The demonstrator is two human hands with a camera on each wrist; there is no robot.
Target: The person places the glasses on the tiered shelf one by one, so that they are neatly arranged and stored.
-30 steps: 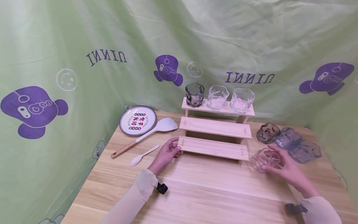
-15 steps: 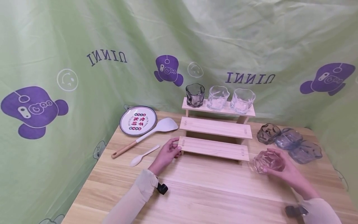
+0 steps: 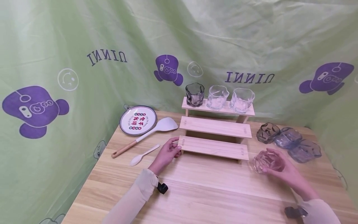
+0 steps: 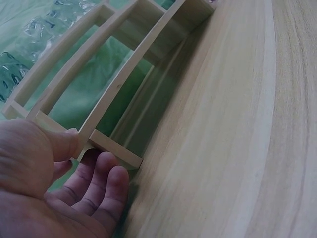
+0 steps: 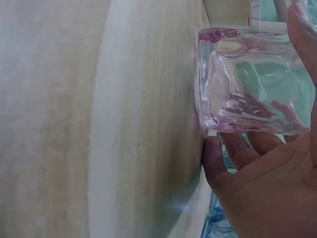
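Note:
My left hand (image 3: 167,154) pinches the left end of the lowest tier of a wooden three-step rack (image 3: 213,147). In the left wrist view its thumb lies on the board's edge, and the other fingers (image 4: 115,191) curl beneath, beside the leg. Right of the rack, my right hand (image 3: 291,174) holds a faceted pinkish drinking glass (image 3: 264,163) between thumb and fingers. The right wrist view shows this tumbler (image 5: 252,82) upright, its base right at the tabletop. Along the top tier stand a smoky glass (image 3: 195,95) and two clear glasses (image 3: 217,98).
Behind the right hand are a smoky glass (image 3: 267,133) and two bluish glasses (image 3: 288,137) close together. On the left lie a patterned plate (image 3: 138,120), a white spatula (image 3: 165,124) with a wooden handle and a small white spoon (image 3: 137,160). Green curtain (image 3: 112,84) surrounds the table.
My right hand and the pinkish glass have shifted slightly right, and the fingers have come closer round it. My left hand stays on the rack.

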